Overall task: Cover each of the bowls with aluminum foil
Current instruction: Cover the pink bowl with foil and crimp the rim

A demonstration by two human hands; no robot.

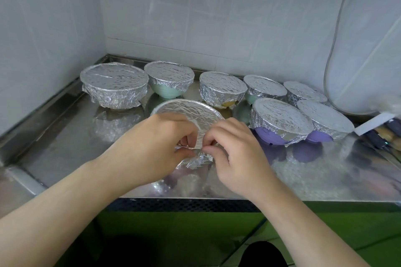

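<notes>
Foil-covered bowl (186, 112) sits front-centre on steel counter (65, 136), tilted toward camera, body mostly hidden by hands; left hand (152, 147) and right hand (236, 154) both pinch foil edge (195, 159) at near rim, fingertips partly hidden; seven wrapped bowls (221, 89) behind; utensils (384, 136) at right edge cut off, unclear.
</notes>
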